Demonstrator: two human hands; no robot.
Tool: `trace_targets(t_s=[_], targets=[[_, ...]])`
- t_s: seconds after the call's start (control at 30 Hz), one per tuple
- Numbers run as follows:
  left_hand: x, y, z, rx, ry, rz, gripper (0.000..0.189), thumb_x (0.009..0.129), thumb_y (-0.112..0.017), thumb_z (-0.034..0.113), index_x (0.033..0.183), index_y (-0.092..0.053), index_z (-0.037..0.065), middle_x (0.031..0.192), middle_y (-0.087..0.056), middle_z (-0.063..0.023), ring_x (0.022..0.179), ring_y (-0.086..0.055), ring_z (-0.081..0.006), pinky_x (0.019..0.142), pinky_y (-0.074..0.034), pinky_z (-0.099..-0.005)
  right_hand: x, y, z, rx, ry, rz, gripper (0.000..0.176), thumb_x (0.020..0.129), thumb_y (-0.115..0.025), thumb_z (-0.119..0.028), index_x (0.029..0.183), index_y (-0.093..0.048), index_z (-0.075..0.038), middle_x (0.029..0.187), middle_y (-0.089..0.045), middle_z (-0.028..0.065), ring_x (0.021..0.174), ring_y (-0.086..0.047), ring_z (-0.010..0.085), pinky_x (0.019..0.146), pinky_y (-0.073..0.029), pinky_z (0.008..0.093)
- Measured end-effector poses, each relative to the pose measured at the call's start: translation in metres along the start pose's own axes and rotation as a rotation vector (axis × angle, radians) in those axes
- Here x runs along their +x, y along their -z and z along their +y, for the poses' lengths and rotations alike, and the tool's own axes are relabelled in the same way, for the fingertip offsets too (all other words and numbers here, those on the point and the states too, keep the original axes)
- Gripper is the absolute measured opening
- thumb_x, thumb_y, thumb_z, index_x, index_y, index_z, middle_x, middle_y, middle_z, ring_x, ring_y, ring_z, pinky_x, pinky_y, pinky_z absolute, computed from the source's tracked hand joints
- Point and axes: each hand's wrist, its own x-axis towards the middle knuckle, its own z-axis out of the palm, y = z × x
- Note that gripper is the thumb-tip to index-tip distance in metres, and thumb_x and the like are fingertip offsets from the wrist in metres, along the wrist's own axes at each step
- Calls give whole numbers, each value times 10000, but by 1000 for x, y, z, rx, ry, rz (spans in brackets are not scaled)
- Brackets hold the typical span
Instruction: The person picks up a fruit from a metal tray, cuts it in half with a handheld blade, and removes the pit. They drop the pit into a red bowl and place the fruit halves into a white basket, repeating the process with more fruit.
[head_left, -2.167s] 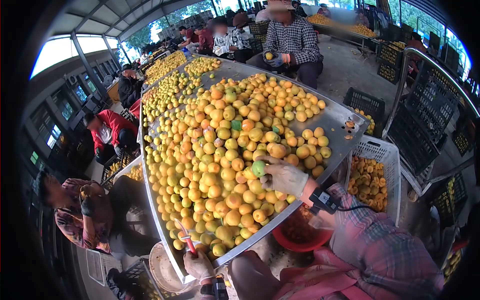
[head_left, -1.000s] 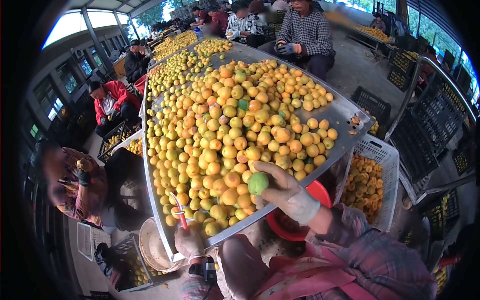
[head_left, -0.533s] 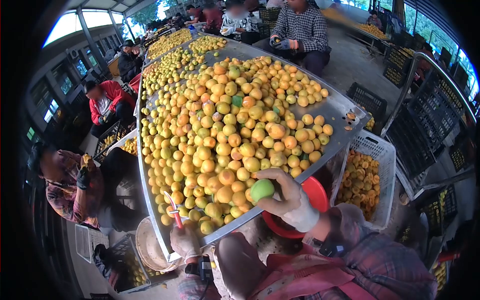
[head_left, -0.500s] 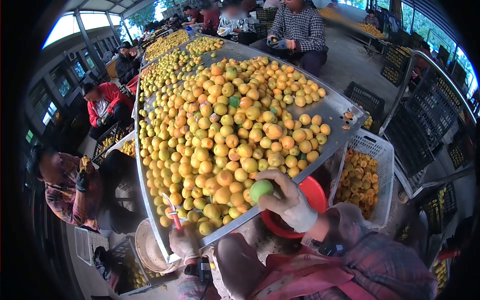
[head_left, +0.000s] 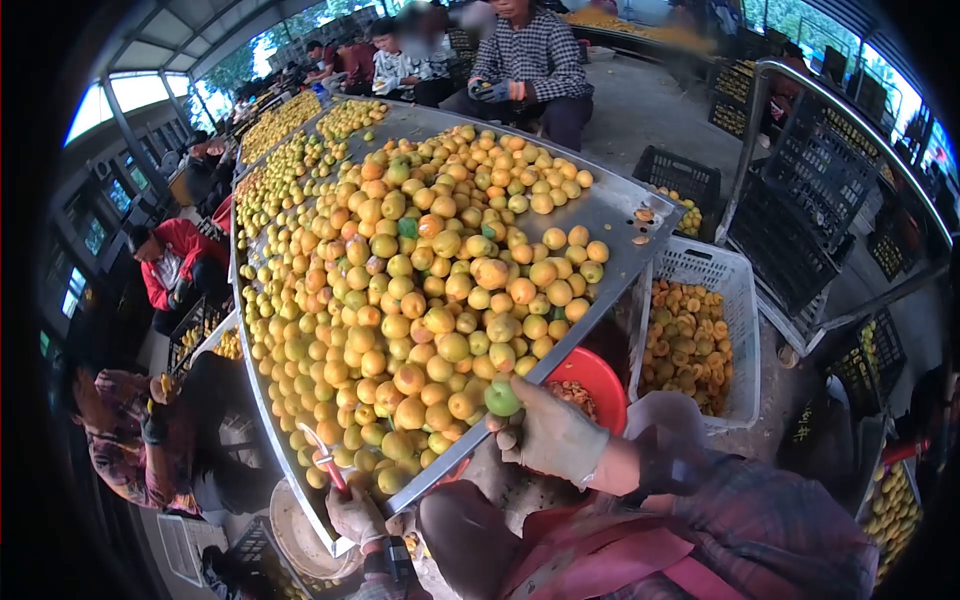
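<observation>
Across the centre of the view, a long metal worktop (head_left: 620, 215) is shown, almost wholly covered by a heap (head_left: 430, 290) of yellow and orange fruit. Other seated people (head_left: 525, 55) are ranged along its far and left sides. Black crates (head_left: 680, 180) are stacked to the right. Nearer, a white crate (head_left: 700, 262) of opened fruit is set just beside the worktop's corner. A red bowl (head_left: 590, 375) with a few dark scraps is placed below the near edge, partly hidden by it. A pale basin (head_left: 300, 525) is seen low on the left.

The gloved right hand (head_left: 550, 435) is held at the near edge, over the bowl, its fingers closed around a single green fruit (head_left: 501, 397) lifted clear of the heap. The left hand (head_left: 352, 512) is clenched on a red-handled tool (head_left: 325, 470), whose tip is raised beside the edge fruit. The two hands are kept well apart.

The step in hand is judged to be the selection of one fruit for opening. For the next move, fruit and tool would have to be brought together between the hands, over bowl or crate. The way is narrowed by the worktop's rim and by the loose fruit lying right against it, which could be knocked off.
</observation>
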Motion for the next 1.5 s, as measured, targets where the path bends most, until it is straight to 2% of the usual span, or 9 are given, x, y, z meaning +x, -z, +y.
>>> trace_targets(t_s=[0.27, 0.37, 0.43, 0.53, 0.73, 1.07, 1.23, 1.4, 1.5], targets=[[0, 3, 3, -18, -24, -26, 325, 849, -653, 306, 971, -673, 6, 845, -666, -180, 774, -622, -355, 734, -481, -421, -7, 134, -30, 195, -86, 444, 251, 930, -604, -318, 1009, -603, -80, 884, -594, 96, 805, -592, 233, 750, -541, 387], [7, -18, -19, 25, -64, 2, 336, 850, -655, 312, 983, -666, 4, 850, -665, -179, 774, -623, -353, 732, -481, -421, -15, 104, -130, 295, 394, 395, 279, 926, -607, -318, 1020, -589, -56, 947, -576, 105, 841, -584, 243, 766, -548, 386], [0, 1, 6, 42, 59, -74, 302, 830, -669, 248, 1017, -670, 11, 938, -665, -164, 868, -628, -343, 803, -492, -414, -25, 80, -213, -48, 720, 289, 372, 939, -580, -387, 1096, -552, -50, 1010, -589, 108, 873, -590, 263, 805, -517, 419], [-1, -10, -8, 54, -43, 110, 321, 818, -685, 240, 1024, -670, -4, 946, -666, -166, 892, -634, -344, 819, -492, -414, -34, 52, -273, -126, 764, 333, 403, 948, -562, -398, 1160, -519, -57, 1085, -608, 136, 911, -617, 279, 804, -504, 430], [1, 0, 0, 34, 45, -44, 348, 823, -710, 266, 1030, -661, -10, 908, -679, -168, 818, -650, -332, 759, -507, -396, -4, 76, -214, -351, 467, -32, 350, 957, -546, -260, 1249, -528, -70, 1049, -629, 130, 883, -636, 251, 770, -516, 379], [-4, 2, 5, 23, -40, 40, 295, 827, -692, 231, 980, -658, -19, 888, -656, -185, 821, -627, -356, 766, -488, -416, 100, 25, -100, -973, 354, 259, 299, 910, -595, -188, 1194, -628, -99, 943, -651, 5, 744, -617, 112, 616, -525, 250], [-1, 5, 10, -20, 18, -9, 264, 821, -673, 217, 939, -643, -17, 883, -633, -170, 824, -606, -354, 769, -472, -419, 175, 22, -98, -1574, 746, 124, 260, 889, -553, -204, 1073, -676, -68, 1006, -699, 151, 906, -665, 296, 807, -522, 345], [0, 14, 25, -24, 22, -17, 191, 796, -656, 173, 773, -586, -4, 780, -570, -152, 709, -569, -345, 662, -443, -435, 230, 3, -105, -2150, 1048, 62, 233, 892, -507, -162, 1041, -671, -89, 1050, -665, 114, 966, -639, 326, 801, -520, 430], [-1, 15, 31, -39, 0, 46, 201, 796, -654, 164, 727, -554, 4, 743, -542, -145, 663, -549, -341, 622, -423, -441, 262, -9, -108, -2383, 886, -12, 210, 875, -518, -139, 1006, -676, -97, 1032, -669, 93, 954, -648, 312, 764, -527, 430]])
